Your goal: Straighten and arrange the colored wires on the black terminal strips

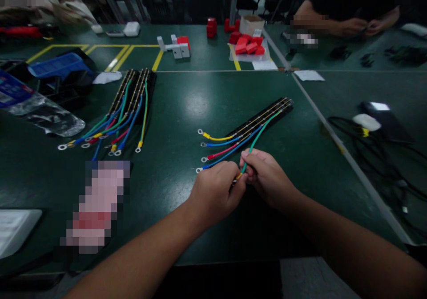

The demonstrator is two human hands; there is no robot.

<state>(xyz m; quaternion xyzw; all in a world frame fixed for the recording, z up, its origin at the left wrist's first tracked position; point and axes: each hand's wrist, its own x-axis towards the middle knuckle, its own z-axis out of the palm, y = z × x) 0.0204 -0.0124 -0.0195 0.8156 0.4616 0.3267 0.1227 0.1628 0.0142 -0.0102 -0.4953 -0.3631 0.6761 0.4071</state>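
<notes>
My left hand [215, 190] is closed round the end of a green wire [255, 139], near its yellow sleeve [239, 176]. Just above, my right hand [267, 174] pinches the same wire between thumb and fingers. The wire comes off a black terminal strip [256, 120] lying slantwise on the table. Beside it, blue, red and yellow-sleeved wires [220, 138] fan out leftward from the strip, each tipped with a metal ring lug [204, 159]. The green wire's own tip is mostly hidden by my left fingers.
More wired black strips [133, 94] lie at left, near a plastic bottle [40, 105] and blue tray [56, 65]. Red parts [248, 44] and grey blocks [180, 50] are at the back. Black cables [363, 152] lie right. A co-worker's hands [363, 25] are at far right.
</notes>
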